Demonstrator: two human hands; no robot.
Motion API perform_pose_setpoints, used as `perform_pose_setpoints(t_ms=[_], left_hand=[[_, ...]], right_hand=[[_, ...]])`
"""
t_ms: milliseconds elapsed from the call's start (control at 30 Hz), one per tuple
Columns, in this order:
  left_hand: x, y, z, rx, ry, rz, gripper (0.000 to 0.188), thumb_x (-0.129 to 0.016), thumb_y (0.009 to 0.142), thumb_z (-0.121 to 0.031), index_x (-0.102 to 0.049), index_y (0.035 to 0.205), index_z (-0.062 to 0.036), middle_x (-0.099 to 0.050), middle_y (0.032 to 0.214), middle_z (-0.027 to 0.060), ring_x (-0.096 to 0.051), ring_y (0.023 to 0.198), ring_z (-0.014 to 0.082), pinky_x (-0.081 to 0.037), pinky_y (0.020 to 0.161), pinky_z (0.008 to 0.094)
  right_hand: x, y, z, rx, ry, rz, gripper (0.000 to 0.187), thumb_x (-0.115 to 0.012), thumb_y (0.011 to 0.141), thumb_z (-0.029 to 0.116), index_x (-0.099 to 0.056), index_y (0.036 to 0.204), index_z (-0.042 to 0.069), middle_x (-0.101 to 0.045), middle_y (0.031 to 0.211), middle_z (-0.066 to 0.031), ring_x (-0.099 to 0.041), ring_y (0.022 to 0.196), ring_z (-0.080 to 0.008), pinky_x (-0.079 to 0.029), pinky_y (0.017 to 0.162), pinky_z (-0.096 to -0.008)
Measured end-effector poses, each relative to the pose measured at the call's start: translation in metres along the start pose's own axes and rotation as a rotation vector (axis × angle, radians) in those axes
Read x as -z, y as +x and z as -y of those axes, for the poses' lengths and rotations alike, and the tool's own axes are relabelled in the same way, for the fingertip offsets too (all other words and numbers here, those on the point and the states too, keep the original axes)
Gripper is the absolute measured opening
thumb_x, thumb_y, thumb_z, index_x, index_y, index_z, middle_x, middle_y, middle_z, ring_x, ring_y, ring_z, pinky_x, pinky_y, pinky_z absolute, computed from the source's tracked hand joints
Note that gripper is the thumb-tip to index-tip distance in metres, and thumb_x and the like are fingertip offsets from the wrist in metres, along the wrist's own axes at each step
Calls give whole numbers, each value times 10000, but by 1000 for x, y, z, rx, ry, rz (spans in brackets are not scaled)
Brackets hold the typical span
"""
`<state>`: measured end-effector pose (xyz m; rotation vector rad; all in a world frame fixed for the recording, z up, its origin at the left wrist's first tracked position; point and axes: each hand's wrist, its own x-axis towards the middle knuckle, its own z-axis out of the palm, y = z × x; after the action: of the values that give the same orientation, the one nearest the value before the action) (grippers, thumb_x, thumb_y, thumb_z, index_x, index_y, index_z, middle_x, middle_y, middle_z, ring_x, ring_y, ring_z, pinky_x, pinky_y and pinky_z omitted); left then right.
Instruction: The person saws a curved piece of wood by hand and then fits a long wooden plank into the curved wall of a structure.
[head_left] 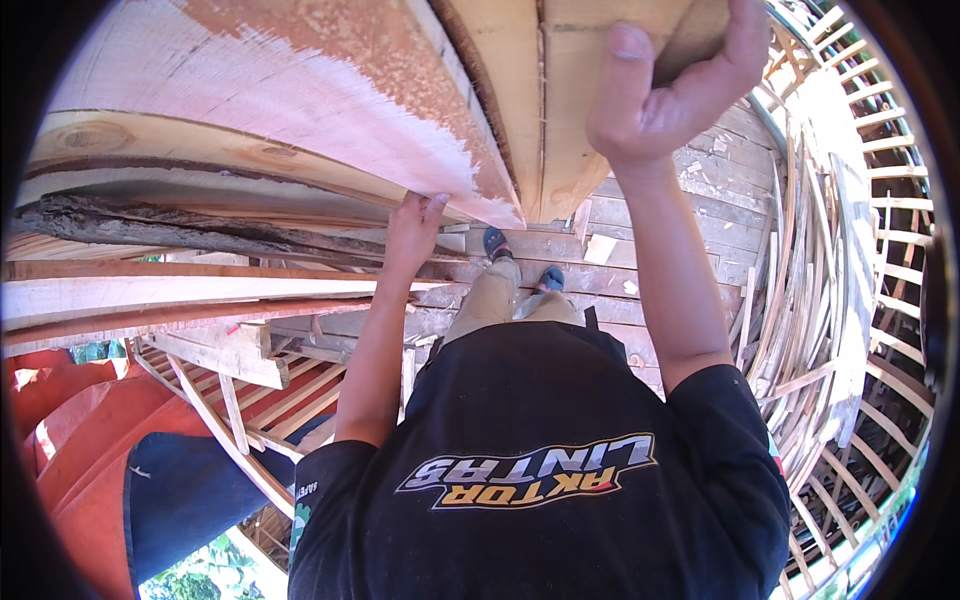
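My left hand (413,232) is closed on the lower edge of a wide pale plank (330,130), thumb and fingers pinching it close to its tapered near end. Rough brown patches remain on that plank's pinkish face. My right hand (665,95) is raised over the right side of the yellowish boards (515,70), thumb and fingers spread apart. Shadowed wood shows between them; whether the palm touches it I cannot tell. A dark gap runs between the wide plank and these boards.
More stacked planks (180,295) and a rough bark-edged board (160,220) lie at left. Below them are a slatted wooden frame (240,425) and orange and dark blue sheeting (190,490). My feet stand on a plank floor (715,215) with scattered chips. Thin wood strips (800,270) are piled at right.
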<state>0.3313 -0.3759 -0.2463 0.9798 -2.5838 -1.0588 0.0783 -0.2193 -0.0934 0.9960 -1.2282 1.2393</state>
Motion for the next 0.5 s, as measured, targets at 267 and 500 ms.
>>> perform_pose_setpoints(t_ms=[267, 500], left_hand=[[-8, -3, 15, 21, -109, -94, 477, -714, 839, -368, -605, 1042, 49, -681, 922, 242, -683, 870, 358, -538, 752, 404], [4, -13, -3, 236, 98, -86, 837, -609, 781, -669, -503, 1174, 63, -627, 996, 298, -612, 1012, 427, -484, 882, 481]], right_hand=[[-2, 7, 27, -198, 103, 81, 637, -710, 843, 177, -379, 1346, -33, -417, 1298, -154, -427, 1202, -259, -320, 1038, -393], [30, 10, 53, -664, 284, 70, 661, -599, 876, -3, -215, 1413, -39, -372, 1369, -269, -459, 1221, -329, -439, 1027, -418]])
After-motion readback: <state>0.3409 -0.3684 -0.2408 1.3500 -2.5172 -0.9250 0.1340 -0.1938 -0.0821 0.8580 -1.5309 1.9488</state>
